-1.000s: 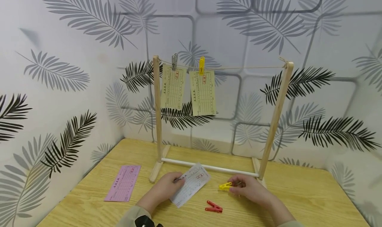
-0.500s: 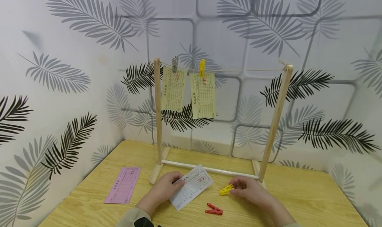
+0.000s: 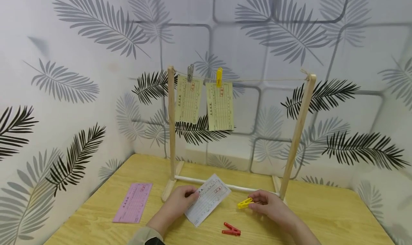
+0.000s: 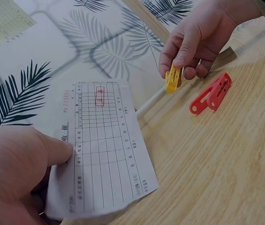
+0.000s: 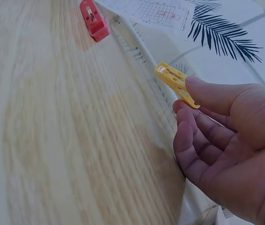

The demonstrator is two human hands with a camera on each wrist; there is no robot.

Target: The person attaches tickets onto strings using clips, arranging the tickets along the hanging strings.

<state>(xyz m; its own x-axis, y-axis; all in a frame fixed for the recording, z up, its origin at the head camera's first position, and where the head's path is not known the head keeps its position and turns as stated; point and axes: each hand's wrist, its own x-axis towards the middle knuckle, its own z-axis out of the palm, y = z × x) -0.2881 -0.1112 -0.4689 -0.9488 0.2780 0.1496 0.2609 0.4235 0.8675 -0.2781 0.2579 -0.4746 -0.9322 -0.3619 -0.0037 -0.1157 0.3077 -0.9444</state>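
Note:
A white receipt slip (image 3: 207, 200) with a printed grid and a red stamp is pinched along its left edge by my left hand (image 3: 179, 202). In the left wrist view the thumb lies on the front of the slip (image 4: 99, 150); the other fingers are mostly hidden behind it. My right hand (image 3: 271, 206) pinches a yellow clothespin (image 3: 245, 203) between thumb and fingers, to the right of the slip. In the right wrist view the thumb presses one handle of the yellow clothespin (image 5: 172, 77). A red clothespin (image 3: 231, 229) lies on the table between the hands.
A wooden frame (image 3: 297, 130) with a string (image 3: 267, 80) stands behind the hands. Two yellowish slips hang from it, one by a grey clip (image 3: 190, 73), one by a yellow clothespin (image 3: 219, 77). A pink slip (image 3: 133, 202) lies at left on the table (image 3: 334, 216).
The head view has tilted slightly up. The white slip has turned a little in my left hand's grip. The yellow clothespin's angle in my right hand has shifted slightly.

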